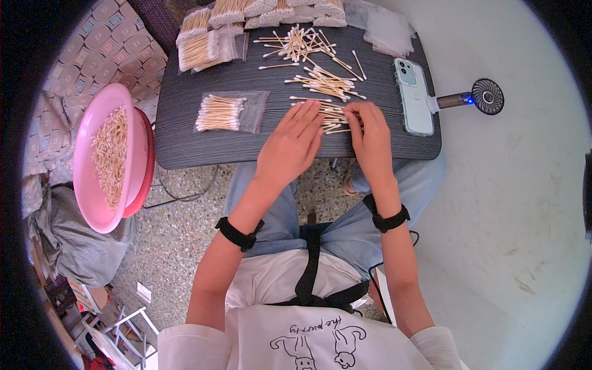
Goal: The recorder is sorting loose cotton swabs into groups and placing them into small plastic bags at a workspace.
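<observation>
both hands (295,143) (370,137) flat on cotton swabs (333,117); sticks lie left-right

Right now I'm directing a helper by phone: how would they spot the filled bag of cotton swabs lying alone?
Start at the dark striped table over the person's lap. Left of the left hand lies one clear bag of cotton swabs, flat and alone. The other filled bags are stacked at the table's far left corner.

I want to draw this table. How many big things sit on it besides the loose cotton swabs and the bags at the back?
Phone: 1
Handheld fan: 1
Filled bag of cotton swabs lying alone: 1
Total: 3
</observation>
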Action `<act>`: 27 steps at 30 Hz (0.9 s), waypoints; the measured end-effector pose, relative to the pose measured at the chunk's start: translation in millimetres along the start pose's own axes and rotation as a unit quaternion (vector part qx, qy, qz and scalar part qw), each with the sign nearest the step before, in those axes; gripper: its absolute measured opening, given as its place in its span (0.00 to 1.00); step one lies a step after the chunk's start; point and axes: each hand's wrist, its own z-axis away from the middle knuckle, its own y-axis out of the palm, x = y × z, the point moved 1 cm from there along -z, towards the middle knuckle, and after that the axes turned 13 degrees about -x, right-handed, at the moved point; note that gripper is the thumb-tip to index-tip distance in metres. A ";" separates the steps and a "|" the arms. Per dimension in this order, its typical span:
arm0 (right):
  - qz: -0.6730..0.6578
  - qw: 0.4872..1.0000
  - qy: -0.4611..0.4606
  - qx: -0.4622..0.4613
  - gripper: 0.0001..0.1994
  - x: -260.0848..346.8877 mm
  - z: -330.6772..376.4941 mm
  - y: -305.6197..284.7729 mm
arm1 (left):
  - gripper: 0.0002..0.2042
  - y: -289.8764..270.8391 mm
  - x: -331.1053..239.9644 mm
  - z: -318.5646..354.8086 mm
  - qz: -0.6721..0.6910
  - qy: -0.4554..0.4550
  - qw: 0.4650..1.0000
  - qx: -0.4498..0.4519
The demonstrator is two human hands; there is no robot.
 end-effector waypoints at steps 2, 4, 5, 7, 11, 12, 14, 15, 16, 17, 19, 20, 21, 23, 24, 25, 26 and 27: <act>-0.003 1.000 -0.003 -0.001 0.05 1.4 2.3 -0.3 | 0.14 -0.3 -0.5 -0.4 -0.003 0.001 1.000 0.003; -0.006 1.000 -0.006 -0.003 0.05 1.9 2.8 -0.5 | 0.15 -1.0 -0.3 -0.4 -0.002 0.001 1.000 0.005; -0.005 1.000 -0.020 -0.001 0.05 2.0 2.8 -0.9 | 0.15 -1.3 -0.3 -0.5 -0.001 0.000 1.000 0.008; -0.002 0.999 -0.034 0.001 0.05 2.0 2.8 -1.4 | 0.16 -2.2 -2.5 -1.8 0.008 -0.009 1.000 0.007; -0.005 1.000 0.000 -0.015 0.04 0.1 4.2 1.6 | 0.18 -2.1 -1.3 -0.9 -0.008 0.010 1.000 0.006; -0.009 0.999 0.026 -0.039 0.04 -0.2 3.9 1.9 | 0.18 -1.4 -1.0 -0.7 -0.008 0.010 1.000 0.005; -0.008 0.998 0.041 -0.048 0.04 0.4 3.9 -2.0 | 0.17 -0.1 -0.9 -0.4 -0.008 0.020 1.000 0.003; -0.007 0.997 0.056 -0.057 0.04 0.8 3.3 -4.5 | 0.17 0.2 -0.9 -0.1 -0.008 0.020 1.000 0.003; -0.007 0.997 0.056 -0.057 0.04 -0.2 2.0 -5.5 | 0.17 0.5 -0.9 0.1 -0.012 0.022 1.000 0.000; -0.001 0.997 0.040 -0.059 0.04 -1.4 0.2 -6.1 | 0.17 0.6 -0.9 0.3 -0.016 0.023 1.000 -0.003; 0.005 0.998 0.025 -0.060 0.04 -2.3 -0.6 -7.4 | 0.16 0.3 -1.2 -0.3 -0.018 0.023 1.000 -0.004; 0.008 0.998 0.024 -0.059 0.04 -1.8 -0.3 -8.3 | 0.16 0.1 -1.2 -0.5 -0.020 0.023 1.000 -0.005; 0.010 0.998 0.023 -0.057 0.04 -1.4 0.0 -8.6 | 0.16 0.2 -0.6 -0.2 -0.020 0.023 1.000 -0.005; 0.009 0.998 0.017 -0.053 0.04 -1.6 1.7 -7.7 | 0.18 0.5 0.5 0.6 -0.021 0.022 1.000 -0.001; 0.008 0.999 0.013 -0.049 0.04 -2.4 2.7 -7.7 | 0.18 -0.4 -1.0 -1.4 -0.020 0.022 1.000 -0.001; 0.009 0.999 0.013 -0.049 0.04 -2.7 3.6 -6.7 | 0.19 -1.4 -3.2 -4.0 -0.023 0.033 0.999 0.012; 0.013 0.999 0.007 -0.050 0.04 -2.3 4.7 -4.9 | 0.21 -1.4 -4.9 -5.7 -0.026 0.044 0.998 0.024; 0.015 0.999 0.000 -0.051 0.04 -1.7 5.6 -3.2 | 0.21 -0.9 -5.1 -5.2 -0.027 0.043 0.998 0.024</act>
